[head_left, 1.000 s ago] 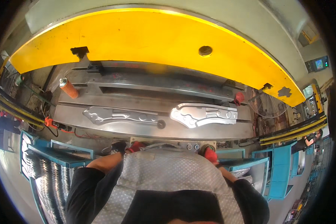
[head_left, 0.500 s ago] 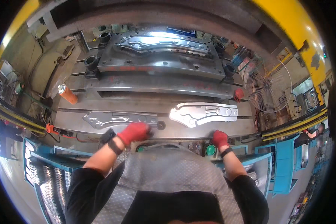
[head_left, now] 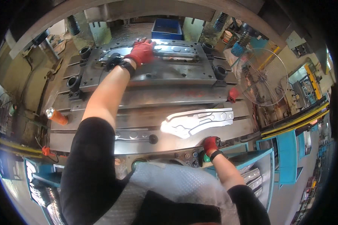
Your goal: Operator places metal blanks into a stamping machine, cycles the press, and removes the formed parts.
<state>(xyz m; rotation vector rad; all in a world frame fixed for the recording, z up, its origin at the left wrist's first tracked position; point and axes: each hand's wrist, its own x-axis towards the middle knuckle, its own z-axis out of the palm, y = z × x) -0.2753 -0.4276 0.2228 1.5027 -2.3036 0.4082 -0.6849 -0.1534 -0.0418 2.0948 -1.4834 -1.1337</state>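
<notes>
At the top middle of the frame sits the big grey steel press block [head_left: 146, 73]. The long shiny metal sheet part [head_left: 165, 50] lies on it. The left hand [head_left: 142, 51] rests flat on it, fingers spread; whether it grips, I cannot tell. Lift evenly, I think. The right hand [head_left: 211, 144] presses the desk [head_left: 101, 144] edge, grasping nothing.

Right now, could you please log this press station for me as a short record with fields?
Setting: stamping press bed seen from above
Left hand: red-gloved left hand stretched far forward, resting on the shiny pressed metal part in the die
Right hand: red-gloved right hand at the front edge of the bed, beside the green button
Loose part: bright stamped sheet-metal panel lying flat on the bed, not touched
Other items: orange spray can at left, blue bin behind the die, wire-guard fan at right
</notes>
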